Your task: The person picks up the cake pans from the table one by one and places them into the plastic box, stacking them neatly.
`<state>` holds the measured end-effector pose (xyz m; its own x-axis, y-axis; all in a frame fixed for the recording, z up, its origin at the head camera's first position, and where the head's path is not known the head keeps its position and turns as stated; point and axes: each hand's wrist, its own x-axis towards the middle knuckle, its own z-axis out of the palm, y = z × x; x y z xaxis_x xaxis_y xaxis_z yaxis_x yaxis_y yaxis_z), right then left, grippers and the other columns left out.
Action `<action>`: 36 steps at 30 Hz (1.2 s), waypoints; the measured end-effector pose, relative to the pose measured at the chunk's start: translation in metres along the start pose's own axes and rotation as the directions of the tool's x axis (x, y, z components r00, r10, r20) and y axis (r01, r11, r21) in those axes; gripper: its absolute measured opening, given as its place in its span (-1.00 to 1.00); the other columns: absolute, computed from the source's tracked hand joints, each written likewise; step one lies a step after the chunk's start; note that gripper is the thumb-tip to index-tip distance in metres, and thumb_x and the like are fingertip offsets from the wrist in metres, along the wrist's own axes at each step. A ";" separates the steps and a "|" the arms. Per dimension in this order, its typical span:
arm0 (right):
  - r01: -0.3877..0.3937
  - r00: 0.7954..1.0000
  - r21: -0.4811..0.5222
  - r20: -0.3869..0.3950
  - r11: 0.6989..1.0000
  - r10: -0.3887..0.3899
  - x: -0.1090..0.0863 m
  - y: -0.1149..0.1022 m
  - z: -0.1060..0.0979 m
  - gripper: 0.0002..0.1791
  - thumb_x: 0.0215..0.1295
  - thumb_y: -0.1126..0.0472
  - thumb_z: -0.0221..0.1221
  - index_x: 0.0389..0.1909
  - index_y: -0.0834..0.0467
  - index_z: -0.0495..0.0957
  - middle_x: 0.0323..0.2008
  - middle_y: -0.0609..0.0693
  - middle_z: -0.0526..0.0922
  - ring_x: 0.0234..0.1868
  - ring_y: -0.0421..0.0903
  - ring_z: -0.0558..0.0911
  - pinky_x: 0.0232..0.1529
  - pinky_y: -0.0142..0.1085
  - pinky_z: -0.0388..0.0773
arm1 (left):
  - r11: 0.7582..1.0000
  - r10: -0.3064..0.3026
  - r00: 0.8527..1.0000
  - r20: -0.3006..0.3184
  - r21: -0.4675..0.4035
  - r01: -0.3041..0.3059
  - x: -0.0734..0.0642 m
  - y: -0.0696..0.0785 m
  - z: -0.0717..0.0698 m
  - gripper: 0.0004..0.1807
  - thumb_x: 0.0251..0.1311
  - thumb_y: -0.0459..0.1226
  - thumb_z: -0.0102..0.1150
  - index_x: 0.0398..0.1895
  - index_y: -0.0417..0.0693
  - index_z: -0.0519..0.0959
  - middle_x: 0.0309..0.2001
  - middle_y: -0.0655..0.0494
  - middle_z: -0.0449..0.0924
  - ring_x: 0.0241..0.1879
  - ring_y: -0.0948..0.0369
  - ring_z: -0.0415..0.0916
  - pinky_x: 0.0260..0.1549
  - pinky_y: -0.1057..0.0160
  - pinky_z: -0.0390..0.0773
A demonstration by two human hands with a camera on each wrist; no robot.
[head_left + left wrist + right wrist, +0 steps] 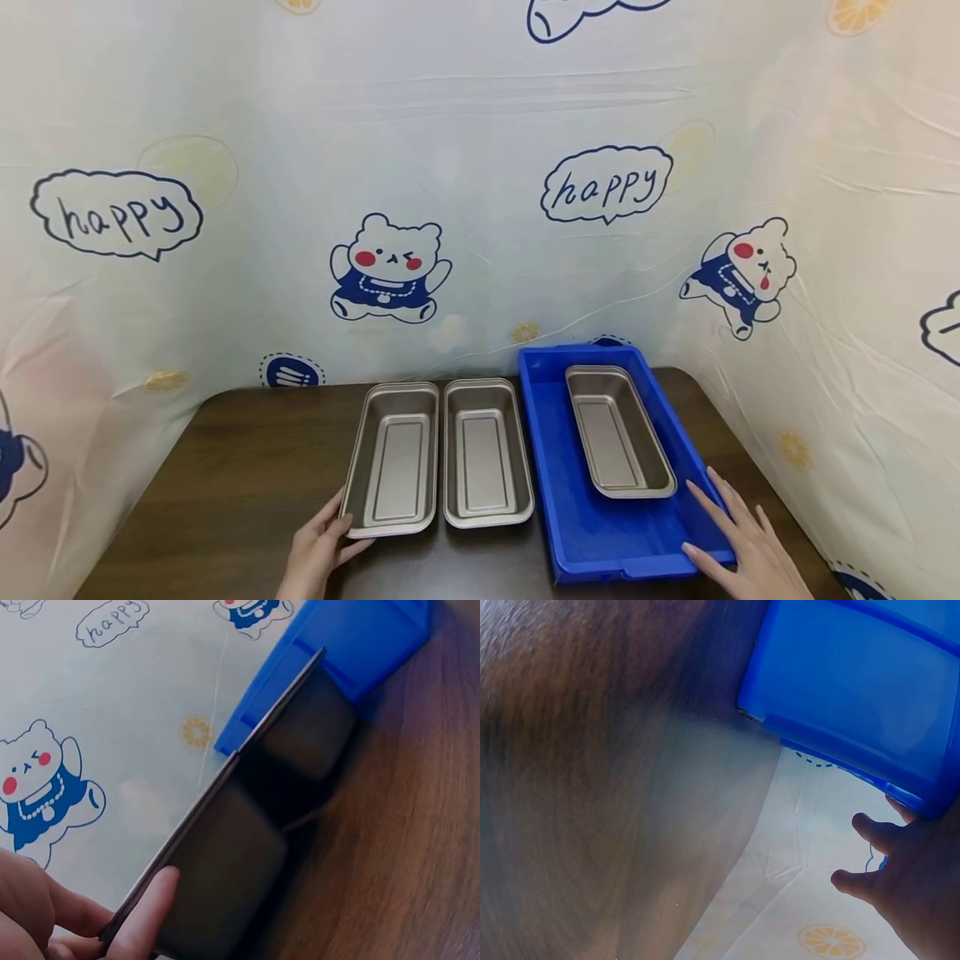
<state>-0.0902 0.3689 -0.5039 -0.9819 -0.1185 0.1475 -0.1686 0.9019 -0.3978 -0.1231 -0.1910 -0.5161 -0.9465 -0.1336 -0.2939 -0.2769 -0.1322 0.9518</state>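
Three metal loaf pans are in the head view. My left hand (pixel 313 550) pinches the near left corner of the leftmost loaf pan (pixel 400 479); in the left wrist view one finger (pixel 146 915) lies against the pan's outer side. Close beside it on the right stands the middle loaf pan (pixel 485 467). The third loaf pan (pixel 615 442) sits inside a blue plastic tray (pixel 592 546), towards its far end. My right hand (pixel 750 546) is at the tray's near right corner with its fingers spread, holding nothing. Whether its fingertips touch the tray is unclear.
A dark brown wooden table (pixel 247 467) bears the pans and tray. Behind and beside it hangs a pale sheet (pixel 480 275) with printed bears and lettering. The tray's far end stands close to this sheet.
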 end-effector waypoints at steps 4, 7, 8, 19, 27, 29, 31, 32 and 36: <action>-0.004 1.000 -0.003 -0.005 1.000 0.004 -0.001 0.001 0.002 -0.08 0.31 -0.19 0.37 0.61 0.03 0.29 0.62 0.28 0.07 0.44 0.58 0.21 0.31 0.69 -0.18 | 0.999 0.049 0.999 -0.013 0.019 -0.048 -0.001 -0.001 -0.002 -0.39 0.54 -0.52 -0.18 0.59 -0.54 0.04 0.46 -0.71 0.08 -0.01 0.09 0.68 -0.13 0.10 0.78; -0.007 1.000 -0.011 -0.008 1.000 0.007 -0.002 0.001 0.002 -0.08 0.30 -0.19 0.37 0.60 0.04 0.31 0.61 0.29 0.08 0.44 0.58 0.21 0.31 0.69 -0.19 | 0.997 0.077 0.997 -0.017 0.032 -0.077 0.000 -0.002 -0.003 -0.40 0.51 -0.53 -0.15 0.56 -0.57 0.08 0.35 -0.74 0.24 -0.11 0.15 0.70 -0.17 0.11 0.79; -0.009 1.000 -0.013 -0.006 1.000 0.009 -0.002 0.001 0.002 -0.08 0.30 -0.19 0.37 0.60 0.04 0.31 0.62 0.28 0.08 0.44 0.58 0.21 0.32 0.69 -0.19 | 0.996 0.077 0.997 -0.020 0.036 -0.076 0.000 -0.003 -0.004 -0.39 0.50 -0.53 -0.13 0.56 -0.57 0.08 0.33 -0.72 0.29 -0.12 0.18 0.70 -0.17 0.13 0.78; -0.010 1.000 -0.019 0.006 1.000 0.010 -0.001 -0.001 -0.001 -0.09 0.31 -0.21 0.37 0.59 0.05 0.33 0.60 0.30 0.10 0.44 0.56 0.23 0.27 0.69 -0.05 | 0.997 0.037 0.999 0.007 -0.065 -0.037 0.001 -0.003 -0.007 -0.29 0.44 -0.60 -0.13 0.63 -0.45 0.00 0.56 -0.50 0.02 0.03 0.34 0.61 -0.05 0.19 0.73; -0.015 1.000 -0.007 0.013 1.000 0.016 0.000 -0.001 0.000 -0.10 0.32 -0.20 0.36 0.58 0.08 0.34 0.60 0.29 0.09 0.44 0.57 0.22 0.30 0.68 -0.12 | 0.988 0.067 0.997 0.041 -0.144 -0.061 -0.002 0.008 -0.008 -0.28 0.45 -0.61 -0.20 0.63 -0.47 -0.09 0.58 -0.48 -0.08 0.04 0.42 0.58 0.03 0.14 0.70; -0.017 1.000 -0.005 0.013 1.000 0.017 0.000 -0.001 -0.001 -0.11 0.32 -0.19 0.36 0.57 0.09 0.35 0.60 0.30 0.09 0.44 0.57 0.22 0.30 0.68 -0.12 | 0.988 0.048 0.998 0.044 -0.150 -0.041 -0.003 0.016 -0.006 -0.28 0.46 -0.60 -0.21 0.65 -0.43 -0.10 0.60 -0.44 -0.08 0.05 0.42 0.58 0.05 0.15 0.69; -0.016 1.000 -0.005 0.011 1.000 0.016 0.000 -0.001 -0.001 -0.11 0.31 -0.19 0.36 0.57 0.09 0.35 0.60 0.30 0.10 0.44 0.57 0.23 0.30 0.68 -0.11 | 0.989 0.032 0.998 0.054 -0.148 -0.024 -0.005 0.024 -0.003 -0.28 0.48 -0.58 -0.22 0.67 -0.40 -0.10 0.62 -0.41 -0.08 0.06 0.42 0.58 0.06 0.17 0.68; -0.016 1.000 -0.004 0.011 1.000 0.016 0.000 -0.001 -0.001 -0.11 0.31 -0.19 0.36 0.57 0.09 0.35 0.60 0.30 0.10 0.44 0.57 0.23 0.30 0.68 -0.10 | 0.989 0.024 0.998 0.059 -0.149 -0.015 -0.006 0.027 -0.001 -0.27 0.49 -0.57 -0.22 0.67 -0.39 -0.11 0.63 -0.39 -0.09 0.06 0.43 0.57 0.06 0.18 0.68; -0.019 1.000 -0.004 0.009 1.000 0.019 0.000 -0.002 -0.001 -0.11 0.31 -0.20 0.37 0.57 0.08 0.36 0.60 0.30 0.10 0.44 0.57 0.22 0.29 0.68 -0.07 | 0.989 0.014 0.996 0.093 -0.149 0.000 -0.010 0.042 0.007 -0.27 0.52 -0.53 -0.22 0.69 -0.34 -0.12 0.65 -0.36 -0.12 0.06 0.46 0.57 0.09 0.22 0.66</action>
<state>-0.0895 0.3679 -0.5022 -0.9857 -0.1056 0.1315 -0.1500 0.9054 -0.3971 -0.1265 -0.1886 -0.4731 -0.9616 -0.0440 -0.2708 -0.2486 -0.2774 0.9280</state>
